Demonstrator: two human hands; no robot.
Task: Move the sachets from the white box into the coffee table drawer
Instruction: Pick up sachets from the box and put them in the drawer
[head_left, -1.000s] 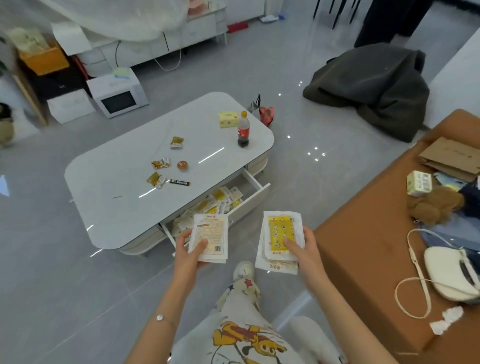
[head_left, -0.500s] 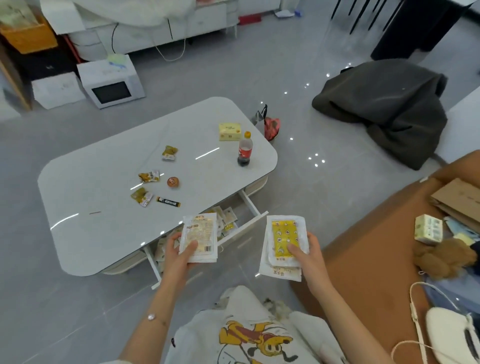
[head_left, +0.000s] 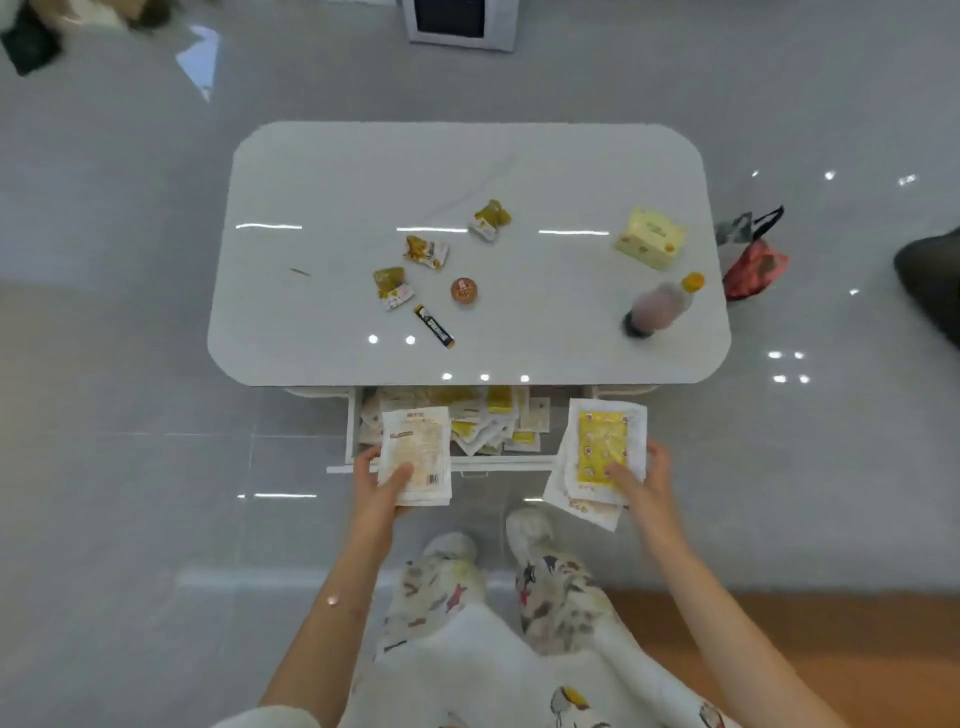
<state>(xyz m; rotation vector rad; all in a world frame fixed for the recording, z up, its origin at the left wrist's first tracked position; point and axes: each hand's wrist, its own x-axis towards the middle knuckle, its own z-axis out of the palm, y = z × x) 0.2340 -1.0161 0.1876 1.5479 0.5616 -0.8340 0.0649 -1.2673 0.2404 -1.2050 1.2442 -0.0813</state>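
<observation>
Big shift from half a second ago: the view now drops straight down, the table sits square ahead, and the person stands right at the drawer front, patterned white trousers (head_left: 441, 587) and pale slippers just short of it. The sofa clutter has gone out of frame, leaving only an orange strip at lower right.

Both loads are unchanged. The left hand (head_left: 376, 486) reaches forward with the forearm straight and grips a stack of white sachets with beige print (head_left: 415, 452), thumb pressed on top, fingers underneath. That stack hangs over the front rim of the open white drawer (head_left: 351, 431). The right hand (head_left: 644, 480) holds a fanned stack of white sachets with a yellow panel (head_left: 602, 444), thumb on the top face, fingers curled round the right edge. It hovers over the drawer's right end.

Inside the drawer lies a heap of loose yellow-and-white sachets (head_left: 493, 421).

Beyond, the glossy white rounded coffee table (head_left: 467, 171) carries three crumpled yellow snack packets (head_left: 426, 252), a small round orange item (head_left: 464, 290), a black stick sachet (head_left: 435, 326), a blurred cola bottle with a yellow cap (head_left: 660, 306) and a pale yellow carton (head_left: 650, 238).

A red bag (head_left: 753, 262) sits on the floor past the right end; a white microwave (head_left: 457, 21) at the top edge.
</observation>
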